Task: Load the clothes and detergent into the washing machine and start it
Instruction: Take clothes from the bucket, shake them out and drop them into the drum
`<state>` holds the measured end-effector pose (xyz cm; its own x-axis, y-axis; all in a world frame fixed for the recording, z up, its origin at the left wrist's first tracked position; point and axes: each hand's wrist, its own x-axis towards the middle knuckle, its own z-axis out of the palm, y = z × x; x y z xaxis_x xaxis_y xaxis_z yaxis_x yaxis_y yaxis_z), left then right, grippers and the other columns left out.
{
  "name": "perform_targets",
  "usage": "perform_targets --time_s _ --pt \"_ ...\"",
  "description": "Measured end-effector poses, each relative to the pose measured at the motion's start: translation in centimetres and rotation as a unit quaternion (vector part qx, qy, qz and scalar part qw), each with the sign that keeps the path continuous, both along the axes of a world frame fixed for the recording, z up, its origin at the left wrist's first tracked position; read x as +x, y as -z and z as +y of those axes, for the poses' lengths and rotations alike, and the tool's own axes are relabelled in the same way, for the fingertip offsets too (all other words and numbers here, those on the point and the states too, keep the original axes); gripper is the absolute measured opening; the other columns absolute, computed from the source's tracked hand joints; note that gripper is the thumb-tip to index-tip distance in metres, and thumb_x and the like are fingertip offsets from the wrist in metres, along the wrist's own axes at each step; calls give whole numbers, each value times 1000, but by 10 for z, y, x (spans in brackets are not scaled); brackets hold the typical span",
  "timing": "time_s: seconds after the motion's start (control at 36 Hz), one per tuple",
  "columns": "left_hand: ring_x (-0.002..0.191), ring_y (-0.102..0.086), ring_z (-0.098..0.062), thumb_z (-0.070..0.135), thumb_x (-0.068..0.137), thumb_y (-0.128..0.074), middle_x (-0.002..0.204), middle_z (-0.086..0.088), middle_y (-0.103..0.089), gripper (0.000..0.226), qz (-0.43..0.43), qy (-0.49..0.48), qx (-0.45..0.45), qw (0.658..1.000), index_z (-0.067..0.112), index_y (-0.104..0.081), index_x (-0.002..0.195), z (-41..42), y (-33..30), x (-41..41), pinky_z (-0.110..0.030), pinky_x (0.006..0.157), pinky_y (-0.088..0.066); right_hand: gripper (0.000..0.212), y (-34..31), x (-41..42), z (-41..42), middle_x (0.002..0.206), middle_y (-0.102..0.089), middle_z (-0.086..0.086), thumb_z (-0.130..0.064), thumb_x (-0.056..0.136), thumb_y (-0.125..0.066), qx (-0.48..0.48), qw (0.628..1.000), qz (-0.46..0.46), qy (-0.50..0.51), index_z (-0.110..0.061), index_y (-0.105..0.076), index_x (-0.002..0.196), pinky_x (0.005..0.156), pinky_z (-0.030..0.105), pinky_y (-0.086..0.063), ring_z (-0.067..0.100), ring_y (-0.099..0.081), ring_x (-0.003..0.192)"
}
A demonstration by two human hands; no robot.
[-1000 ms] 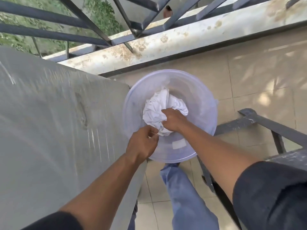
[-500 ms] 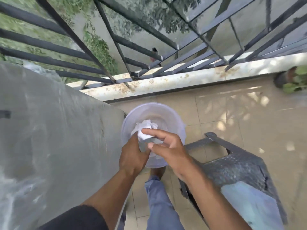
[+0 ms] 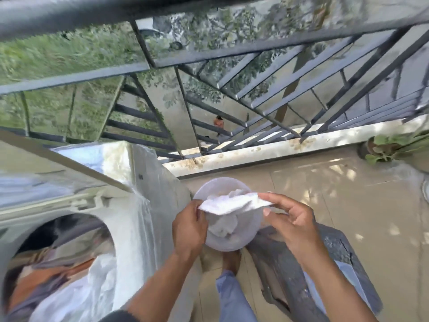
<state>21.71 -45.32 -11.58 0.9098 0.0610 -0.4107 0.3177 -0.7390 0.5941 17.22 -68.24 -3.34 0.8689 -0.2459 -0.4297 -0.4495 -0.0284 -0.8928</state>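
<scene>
Head view: both hands' fingers pinch white cloth point(image 3: 234, 203) over bucket point(image 3: 232, 240) — washer drum point(image 3: 58, 263) blurred, cropped.

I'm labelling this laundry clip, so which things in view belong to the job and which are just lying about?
Part of the job:
- white cloth, pinched between left hand and right hand
- translucent basin below it
- washing machine, opening showing clothes inside

Just lying about:
- dark plastic chair
- potted plant
- metal railing
</scene>
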Motion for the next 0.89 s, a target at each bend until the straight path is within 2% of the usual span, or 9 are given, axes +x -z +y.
perform_targets --time_s 0.14,0.22,0.42,0.5,0.58,0.67,0.72,0.78,0.89 --pt "83 -65 4 20 108 -53 89 21 -72 26 -32 47 -125 991 37 -69 98 5 -49 24 -22 71 -47 38 12 -6 -10 119 -69 -10 -17 90 -73 -280 951 81 -100 -35 -68 123 85 26 -49 17 -66 108" --pt "86 -65 -5 33 103 -51 91 10 -72 21 -31 104 -188 976 25 -70 99 1 -89 31 -35 83 -52 71 15 -14 -5 134 -54 5 -31 87 -72 -345 907 164 -181 -35 -37 148 92 37 -50 29 -64 104" --pt "90 -54 -18 27 105 -49 95 -22 -57 36 -8 180 -359 916 -6 -61 107 -5 -206 32 -38 81 -44 90 30 -23 26 138 -58 8 -56 82 -68 -317 854 246 -331 -28 -27 157 91 39 -54 30 -61 120" --pt "92 -55 -27 26 105 -52 98 -27 -59 41 22 184 -422 888 -14 -57 113 10 -247 27 -41 81 -42 117 53 -27 44 150 -48 5 -73 67 -71 -248 887 225 -318 -30 -17 161 92 35 -51 28 -55 132" --pt "99 -60 -33 23 104 -54 112 -42 -61 41 21 167 -458 873 -14 -56 121 32 -277 19 -48 87 -44 92 66 -25 62 137 -60 -4 -70 67 -64 -218 917 159 -293 -26 -50 146 84 25 -47 19 -61 126" --pt "98 -60 -31 26 101 -57 107 -23 -67 35 12 110 -469 876 -4 -63 119 59 -291 15 -43 81 -41 41 34 -18 76 115 -70 -6 -29 85 -66 -230 942 78 -231 -17 -69 123 80 28 -43 18 -65 110" --pt "90 -62 -24 27 103 -59 100 -10 -70 25 -13 67 -457 887 7 -71 112 79 -294 12 -33 71 -42 26 12 -17 80 108 -73 -6 -13 92 -61 -253 944 57 -206 -22 -73 113 78 35 -48 21 -67 100" --pt "86 -64 -17 27 104 -59 98 -4 -73 23 -34 5 -450 892 14 -75 113 102 -292 7 -27 66 -45 21 -10 -17 81 103 -74 -4 -17 92 -56 -275 937 64 -205 -33 -69 96 79 40 -52 25 -68 95" --pt "75 -70 -9 21 111 -51 91 4 -78 25 -71 -103 -416 901 18 -75 107 148 -284 -6 -24 59 -54 11 -49 -23 76 86 -72 -2 -24 87 -59 -230 960 52 -151 -24 -69 90 77 46 -57 28 -69 87"
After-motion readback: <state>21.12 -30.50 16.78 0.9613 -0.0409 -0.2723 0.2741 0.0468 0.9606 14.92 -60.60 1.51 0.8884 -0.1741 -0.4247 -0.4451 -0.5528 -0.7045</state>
